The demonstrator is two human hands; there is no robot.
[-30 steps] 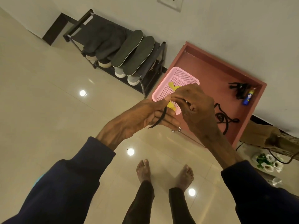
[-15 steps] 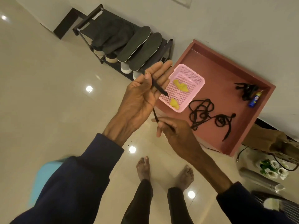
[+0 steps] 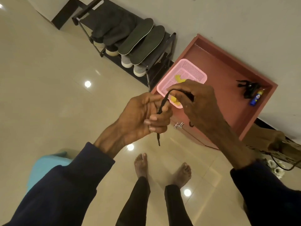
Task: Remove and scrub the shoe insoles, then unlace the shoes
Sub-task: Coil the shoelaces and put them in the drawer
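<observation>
"So, where's the lace?"

"Black, flat shoelace (image 3: pixel 162 103), strung between both hands. The left hand (image 3: pixel 143 118) is curled round it, tip dangling below. The right hand (image 3: pixel 195 98) pinches it close by, over the pink basket (image 3: pixel 190 71)'s near edge."

"And room around?"

"Tiled floor (image 3: pixel 48 95) stretches wide to the left. The shoe rack (image 3: pixel 171 44) with insoles (image 3: pixel 136 36) stands beyond, and the red tray (image 3: pixel 257 113)'s rim is to the right."

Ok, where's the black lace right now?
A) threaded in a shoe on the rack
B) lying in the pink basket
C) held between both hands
C: the left hand grips the shoelace and the right hand pinches its upper stretch.
</observation>
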